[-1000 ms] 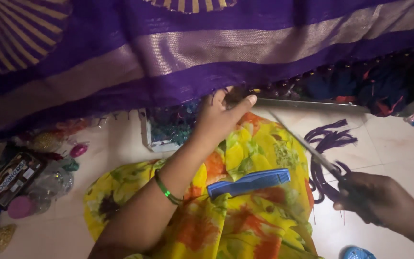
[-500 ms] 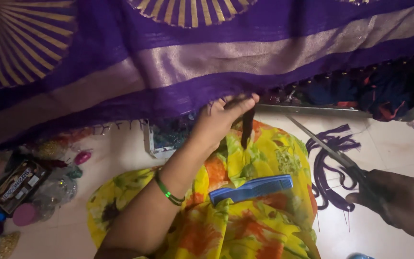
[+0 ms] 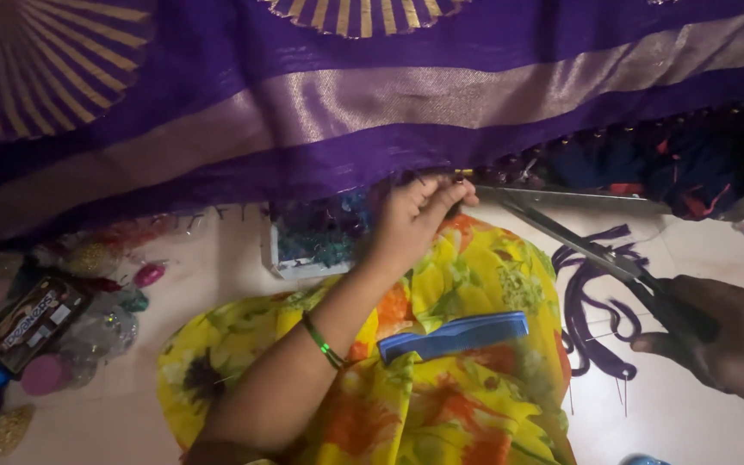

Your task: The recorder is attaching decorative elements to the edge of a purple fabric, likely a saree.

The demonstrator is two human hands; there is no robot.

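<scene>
My left hand [image 3: 413, 222] pinches the purple gold-banded woven cloth's [image 3: 320, 112] fringe edge, while my right hand [image 3: 721, 336] grips open steel scissors [image 3: 579, 237] just beside it.

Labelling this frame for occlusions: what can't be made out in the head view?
- Fingertips of the left hand: tucked under the purple cloth edge; what they pinch is hidden.
- Scissors: blades open, but the tips blur against the dark fringe; the handles are covered by the right hand.
- Right hand: cut off by the right frame edge.
- Small box on the floor: contents too dark and partly under the cloth.
- Blue comb: teeth too small to see.
</scene>
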